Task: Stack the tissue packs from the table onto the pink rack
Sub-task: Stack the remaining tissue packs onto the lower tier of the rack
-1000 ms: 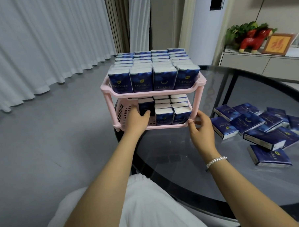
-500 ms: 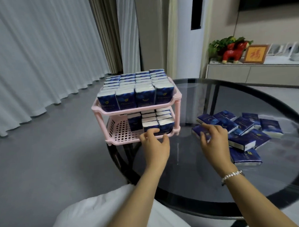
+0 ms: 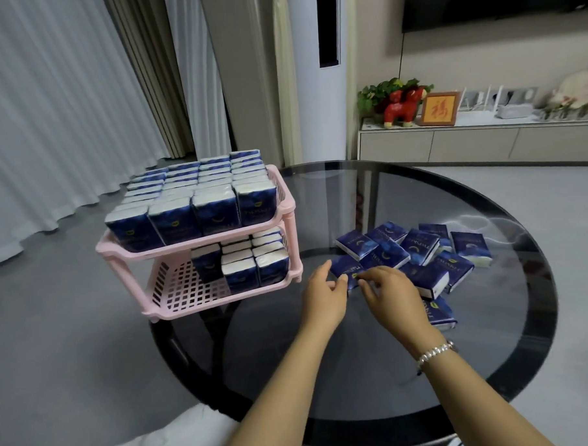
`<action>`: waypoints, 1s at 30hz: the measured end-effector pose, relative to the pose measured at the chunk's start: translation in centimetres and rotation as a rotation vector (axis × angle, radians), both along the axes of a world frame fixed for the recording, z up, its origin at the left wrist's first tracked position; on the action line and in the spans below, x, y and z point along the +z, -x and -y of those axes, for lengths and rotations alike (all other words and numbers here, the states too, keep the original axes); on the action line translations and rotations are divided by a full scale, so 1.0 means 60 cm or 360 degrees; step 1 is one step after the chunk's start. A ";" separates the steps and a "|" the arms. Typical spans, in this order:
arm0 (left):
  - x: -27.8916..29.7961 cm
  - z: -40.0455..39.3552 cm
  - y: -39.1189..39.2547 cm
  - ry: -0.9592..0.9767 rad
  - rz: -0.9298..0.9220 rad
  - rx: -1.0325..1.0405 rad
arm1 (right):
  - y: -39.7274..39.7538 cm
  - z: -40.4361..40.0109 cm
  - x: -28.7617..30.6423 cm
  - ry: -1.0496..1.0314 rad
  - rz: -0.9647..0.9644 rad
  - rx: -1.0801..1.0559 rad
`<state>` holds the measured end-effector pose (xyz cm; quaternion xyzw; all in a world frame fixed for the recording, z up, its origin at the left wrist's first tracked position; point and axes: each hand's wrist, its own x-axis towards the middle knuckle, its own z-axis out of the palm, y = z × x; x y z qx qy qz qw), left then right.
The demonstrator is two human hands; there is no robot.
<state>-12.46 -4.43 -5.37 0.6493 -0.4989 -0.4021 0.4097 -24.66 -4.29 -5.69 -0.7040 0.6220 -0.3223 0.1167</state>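
The pink rack (image 3: 287,208) has two tiers and stands at the left edge of the round glass table (image 3: 514,365). Blue tissue packs (image 3: 214,214) fill its top tier, standing upright. Several more packs (image 3: 271,269) stand at the right side of the lower tier, whose left part is bare mesh. A loose pile of tissue packs (image 3: 421,247) lies on the table to the right. My right hand (image 3: 391,294) pinches the near corner of the closest pack (image 3: 341,268). My left hand (image 3: 323,297) touches that pack's left end with fingers spread.
The rack's left part overhangs the table edge above grey floor. Behind the table stand a white floor unit (image 3: 320,86) and a low cabinet (image 3: 477,140) with a red figurine and a framed picture. Curtains hang at the left.
My left hand left the rack's lower tier and moved right to the loose pile. My right hand stayed at the pile's nearest pack. The view shifted right.
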 end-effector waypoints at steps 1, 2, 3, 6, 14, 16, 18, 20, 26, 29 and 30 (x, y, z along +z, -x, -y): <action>-0.001 0.007 -0.003 -0.0038 0.0017 -0.0047 | 0.000 0.000 0.001 -0.0036 0.0055 0.0015; 0.000 0.014 -0.008 -0.0064 0.0023 -0.0089 | 0.001 0.000 0.002 -0.0060 0.0091 0.0025; 0.003 0.020 -0.012 -0.0093 0.0031 -0.0130 | 0.002 0.000 0.004 -0.0076 0.0111 0.0035; 0.008 0.034 -0.022 -0.0094 0.0112 -0.0189 | 0.006 -0.001 0.010 -0.0100 0.0139 0.0068; 0.002 0.000 -0.027 -0.0150 -0.0177 -0.0092 | 0.022 -0.009 0.034 -0.0095 0.0242 0.0296; 0.005 -0.016 -0.034 -0.0124 -0.0361 -0.0079 | 0.024 0.001 0.044 -0.0057 0.0229 0.0301; 0.010 -0.029 -0.040 -0.0075 -0.0564 -0.0019 | 0.034 0.025 0.051 0.0067 0.0105 0.0021; 0.014 -0.036 -0.046 -0.0034 -0.0787 0.0057 | 0.049 0.052 0.058 -0.0062 -0.0289 -0.0334; 0.011 -0.037 -0.053 0.0071 -0.0871 0.0081 | 0.048 0.082 0.056 -0.0447 -0.0560 -0.0354; 0.008 -0.033 -0.051 0.0024 -0.0891 0.0041 | 0.044 0.079 0.059 -0.0466 -0.0385 -0.0271; 0.009 -0.032 -0.051 0.0000 -0.0913 0.0037 | 0.042 0.076 0.060 -0.0476 -0.0348 -0.0240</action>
